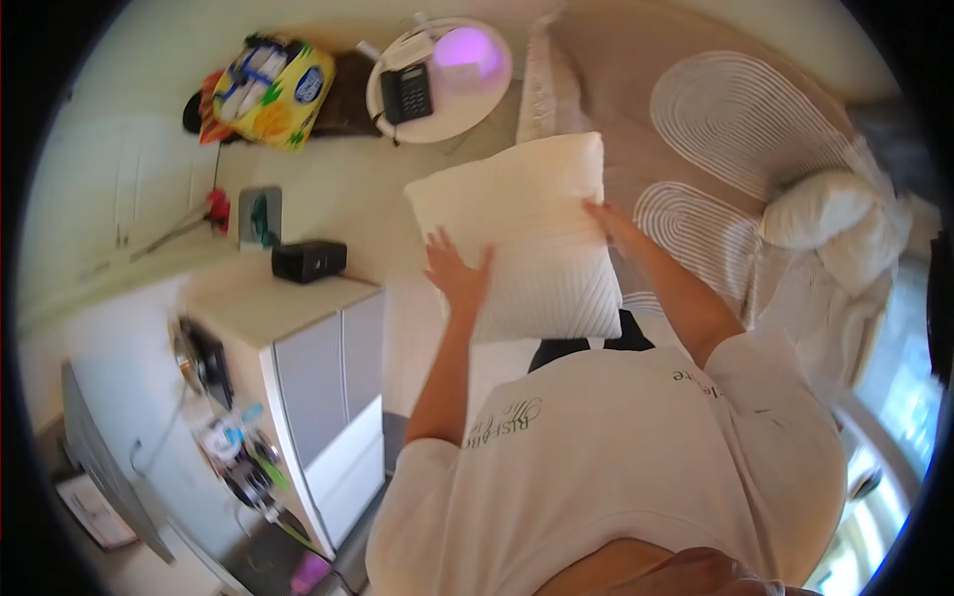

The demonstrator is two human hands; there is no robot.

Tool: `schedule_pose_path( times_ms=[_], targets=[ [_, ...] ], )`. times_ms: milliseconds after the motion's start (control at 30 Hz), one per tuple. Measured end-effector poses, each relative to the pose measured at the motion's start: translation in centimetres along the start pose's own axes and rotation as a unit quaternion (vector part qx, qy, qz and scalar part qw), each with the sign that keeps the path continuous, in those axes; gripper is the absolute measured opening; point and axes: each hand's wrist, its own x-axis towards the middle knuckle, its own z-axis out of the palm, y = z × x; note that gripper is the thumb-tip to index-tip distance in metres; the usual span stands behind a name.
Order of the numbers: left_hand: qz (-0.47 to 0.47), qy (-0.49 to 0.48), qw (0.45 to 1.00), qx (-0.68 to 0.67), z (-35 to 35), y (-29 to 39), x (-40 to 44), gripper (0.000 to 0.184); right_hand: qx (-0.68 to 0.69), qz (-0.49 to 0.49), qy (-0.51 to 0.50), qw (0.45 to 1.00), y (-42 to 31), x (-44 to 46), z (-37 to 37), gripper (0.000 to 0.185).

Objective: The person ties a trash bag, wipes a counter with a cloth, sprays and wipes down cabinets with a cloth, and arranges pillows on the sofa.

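A cream pillow (527, 238) with a ribbed cover is in front of my body, beside the bed. My left hand (457, 273) lies against its left part with the fingers spread, slightly blurred. At the pillow's right edge is my right hand (618, 228), with fingertips on the near face and the other fingers partly hidden. It appears to grip that edge. The pillow's lower edge covers part of my dark-clothed legs (596, 343). What supports the pillow from below cannot be seen.
To the right is a bed with a brown patterned cover (686, 129) and a bunched white pillow (835, 219). A round side table (447, 124) holds a black telephone (407, 92) and a glowing purple lamp (465, 52). A cabinet (328, 372) with a black box (310, 261) stands left.
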Motion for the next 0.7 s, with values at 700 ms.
schedule_pose_path(
  times_ms=[700],
  targets=[
    [0.023,-0.003,0.990,0.136,7.2,11.3,-5.1,0.107,-0.640,-0.138,0.499,0.567,-17.4,-11.4,-53.8,0.088]
  ],
)
